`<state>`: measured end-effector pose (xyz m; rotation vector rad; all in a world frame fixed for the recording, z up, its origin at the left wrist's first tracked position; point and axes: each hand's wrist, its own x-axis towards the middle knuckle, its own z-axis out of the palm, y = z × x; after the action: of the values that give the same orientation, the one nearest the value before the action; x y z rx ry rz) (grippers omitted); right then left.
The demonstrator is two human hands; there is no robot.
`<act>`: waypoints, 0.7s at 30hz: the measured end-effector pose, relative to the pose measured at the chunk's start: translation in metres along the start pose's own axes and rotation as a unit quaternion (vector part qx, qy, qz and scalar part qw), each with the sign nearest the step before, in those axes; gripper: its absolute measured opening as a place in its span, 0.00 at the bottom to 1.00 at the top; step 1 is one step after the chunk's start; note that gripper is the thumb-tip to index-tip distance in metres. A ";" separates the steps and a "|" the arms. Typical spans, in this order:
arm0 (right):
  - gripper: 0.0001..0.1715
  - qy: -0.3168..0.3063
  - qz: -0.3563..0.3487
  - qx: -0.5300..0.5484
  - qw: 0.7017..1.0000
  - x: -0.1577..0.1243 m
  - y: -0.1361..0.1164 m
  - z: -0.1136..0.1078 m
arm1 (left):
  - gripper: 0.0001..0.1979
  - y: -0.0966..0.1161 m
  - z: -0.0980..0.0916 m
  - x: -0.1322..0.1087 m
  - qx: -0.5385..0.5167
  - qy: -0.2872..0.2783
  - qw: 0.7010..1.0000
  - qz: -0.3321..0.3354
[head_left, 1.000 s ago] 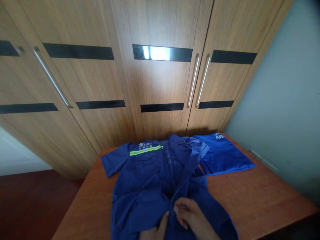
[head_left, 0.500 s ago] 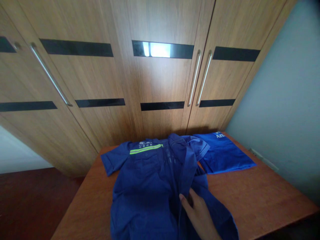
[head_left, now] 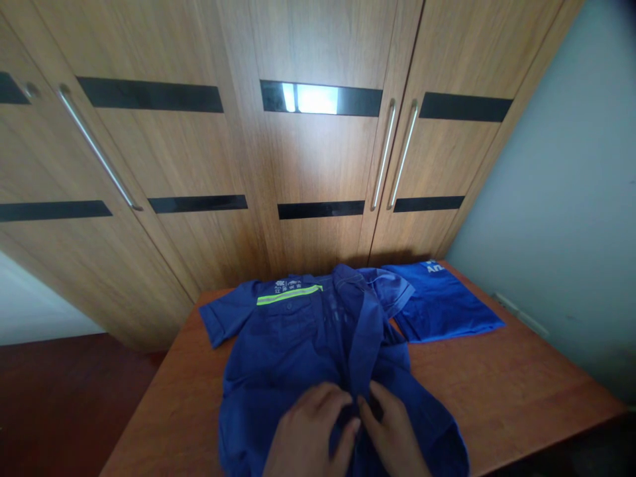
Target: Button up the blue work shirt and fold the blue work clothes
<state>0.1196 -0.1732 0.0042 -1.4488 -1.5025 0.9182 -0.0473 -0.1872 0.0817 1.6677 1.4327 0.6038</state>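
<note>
A navy short-sleeved work shirt (head_left: 278,351) lies spread on the table, its collar toward the cabinet. A yellow-green and grey reflective stripe crosses the chest below white printed marks. The front is undone, and one front edge is folded over toward the right sleeve. My right hand (head_left: 392,424) pinches that front edge low down, thumb and fingers closed on the cloth. Close beside it, my left hand (head_left: 313,427) is over the shirt's front with fingers curled at the same edge; it is slightly blurred, but thumb and fingertips appear to grip the cloth.
A folded bright blue garment (head_left: 447,305) with white lettering lies at the table's back right. The reddish-brown wooden table (head_left: 159,411) stands against a wooden wardrobe (head_left: 318,159) with long metal handles. A pale wall (head_left: 561,212) rises on the right.
My left hand has come into view from below and reached the shirt's front edge. My right hand keeps its pinch there, slightly lower. The shirt lies nearly as before.
</note>
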 end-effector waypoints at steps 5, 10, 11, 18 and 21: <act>0.16 0.006 -0.003 -0.046 0.999 -0.004 0.000 -0.001 | 0.09 -0.024 -0.004 0.043 0.270 0.021 0.963 0.014; 0.13 0.019 0.022 -0.046 0.999 -0.006 0.005 0.001 | 0.06 -0.050 -0.007 0.046 0.099 0.015 0.995 0.027; 0.12 0.021 0.021 -0.049 0.998 -0.007 0.006 0.003 | 0.07 -0.051 -0.009 0.046 0.037 0.019 0.999 0.023; 0.08 0.048 -0.053 -0.159 0.985 -0.002 -0.001 0.012 | 0.14 -0.041 -0.017 0.051 -0.219 0.082 0.972 -0.019; 0.08 0.034 -0.088 -0.187 0.978 0.000 -0.010 0.012 | 0.11 -0.036 -0.012 0.050 -0.146 0.084 0.986 0.014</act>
<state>0.1044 -0.1730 0.0089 -1.5588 -1.7865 0.4912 -0.0656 -0.1360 0.0505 1.4342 1.3635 0.9425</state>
